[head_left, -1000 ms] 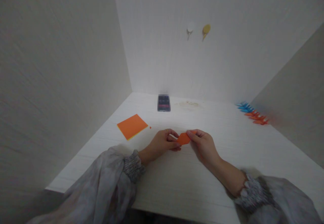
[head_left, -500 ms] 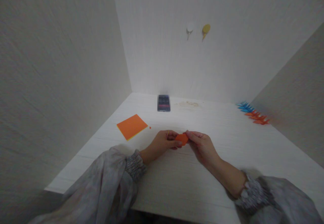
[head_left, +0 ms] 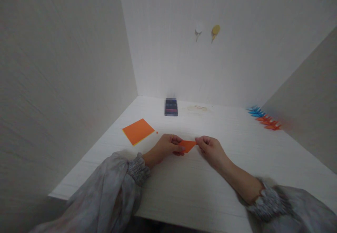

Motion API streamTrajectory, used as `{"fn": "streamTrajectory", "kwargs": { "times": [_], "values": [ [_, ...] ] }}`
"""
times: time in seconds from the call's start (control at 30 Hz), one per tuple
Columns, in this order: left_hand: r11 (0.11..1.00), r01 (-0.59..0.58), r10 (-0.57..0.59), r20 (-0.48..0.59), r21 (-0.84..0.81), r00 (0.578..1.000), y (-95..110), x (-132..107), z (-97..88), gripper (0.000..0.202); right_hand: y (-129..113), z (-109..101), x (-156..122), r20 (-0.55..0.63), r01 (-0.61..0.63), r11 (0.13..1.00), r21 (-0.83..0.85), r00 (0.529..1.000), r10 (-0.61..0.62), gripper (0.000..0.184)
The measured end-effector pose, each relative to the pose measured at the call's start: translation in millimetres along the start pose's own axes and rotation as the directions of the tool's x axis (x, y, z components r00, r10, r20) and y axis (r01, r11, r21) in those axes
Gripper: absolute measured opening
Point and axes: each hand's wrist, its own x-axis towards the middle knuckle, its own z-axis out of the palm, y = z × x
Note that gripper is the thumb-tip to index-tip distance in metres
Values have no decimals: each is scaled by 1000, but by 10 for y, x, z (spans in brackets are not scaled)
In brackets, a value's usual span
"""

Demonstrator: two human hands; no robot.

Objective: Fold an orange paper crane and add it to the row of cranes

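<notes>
A small folded piece of orange paper [head_left: 187, 145] is held between both hands just above the white table [head_left: 184, 184]. My left hand [head_left: 167, 146] pinches its left end with fingers curled. My right hand [head_left: 210, 149] pinches its right tip with thumb and forefinger. Both wrists rest low over the middle of the table.
A stack of orange paper squares [head_left: 138, 131] lies to the left, a tiny orange scrap [head_left: 157, 132] beside it. A dark small box [head_left: 171, 107] stands at the back. Folded blue and orange paper figures [head_left: 264, 118] line the right wall. Two hooks [head_left: 206, 32] hang on the back wall.
The hands have drawn slightly apart, and the orange paper now shows as a flat, wider shape between them instead of being bunched between the fingers.
</notes>
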Motion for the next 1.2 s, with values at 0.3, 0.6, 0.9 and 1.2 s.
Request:
{"fn": "streamTrajectory", "kwargs": {
  "times": [0.3, 0.6, 0.9, 1.2],
  "values": [
    [1000, 18, -18, -30, 12, 999, -18, 19, 34, 28, -54, -66, 23, -39, 247, 919, -308, 962, -271, 24],
    [994, 20, -23, 23, 110, 999, -23, 6, 64, 22, -45, 78, -28, 245, 223, 952, -208, 954, -171, 14],
    [993, -11, 5, 52, 116, 999, -47, 27, 48, 23, -39, 77, -14, 215, 104, 989, -101, 973, -80, 17],
    [801, -257, 287, 30, 540, 957, -32, -21, 13, 25, 12, -3, 14, 232, 258, 917, -303, 954, -192, 9]
  ]
}}
